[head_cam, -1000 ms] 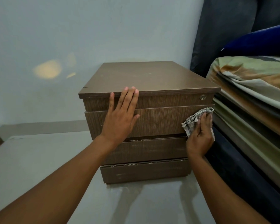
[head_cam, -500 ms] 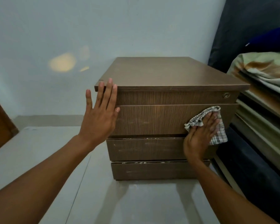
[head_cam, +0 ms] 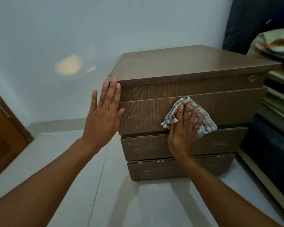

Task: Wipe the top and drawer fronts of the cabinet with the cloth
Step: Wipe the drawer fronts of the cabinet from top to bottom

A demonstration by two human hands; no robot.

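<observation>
A low brown wooden cabinet (head_cam: 195, 66) with several drawer fronts stands on the pale floor. My right hand (head_cam: 184, 128) presses a checked cloth (head_cam: 203, 120) flat against the second drawer front (head_cam: 146, 115), near its middle, fingers straight. My left hand (head_cam: 103, 115) lies flat with straight fingers at the cabinet's left front corner, fingertips at the top edge. A round lock (head_cam: 251, 78) sits at the right end of the top drawer front.
Stacked mattresses and bedding (head_cam: 279, 89) crowd the cabinet's right side. A brown wooden door (head_cam: 5, 131) is at the far left. A plain wall (head_cam: 72, 38) rises behind, and pale tiled floor (head_cam: 105, 185) spreads in front.
My right hand has slid the cloth leftward along the second drawer front, from its right end to near the middle. My left hand has shifted left to the cabinet's left corner.
</observation>
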